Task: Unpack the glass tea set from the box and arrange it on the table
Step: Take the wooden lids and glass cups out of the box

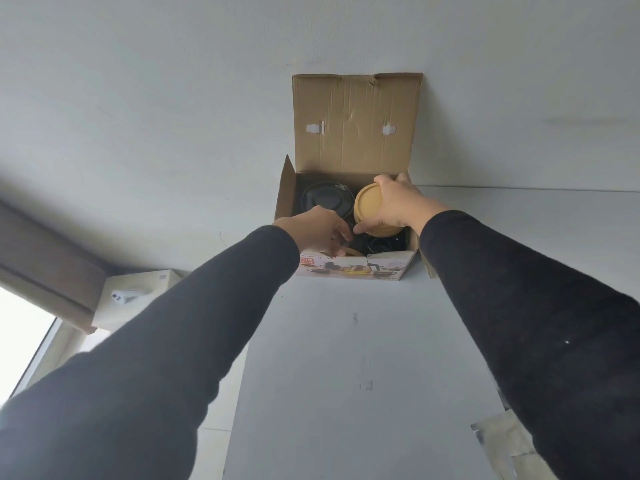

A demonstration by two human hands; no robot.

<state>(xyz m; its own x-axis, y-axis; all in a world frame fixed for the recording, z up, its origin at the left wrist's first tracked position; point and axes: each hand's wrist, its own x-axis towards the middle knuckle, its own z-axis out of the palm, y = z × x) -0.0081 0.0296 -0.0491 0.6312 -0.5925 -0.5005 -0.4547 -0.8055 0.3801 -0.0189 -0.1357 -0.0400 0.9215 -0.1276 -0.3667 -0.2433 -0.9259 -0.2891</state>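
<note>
An open cardboard box (353, 133) stands at the far end of the white table (346, 358), its lid flap leaning against the wall. Inside I see a dark round glass piece (323, 199) at the left and more dark glassware (384, 244) at the front right. My right hand (394, 202) grips a stack of round tan coasters (369, 209), tilted up at the box's right side. My left hand (318, 230) reaches into the front left of the box, fingers curled around something dark that I cannot make out.
A small white box (138, 292) with a white device on it sits at the left below a brown window blind (45, 265). A crumpled silvery wrapper (502, 441) lies at the near right of the table. The wall rises directly behind the box.
</note>
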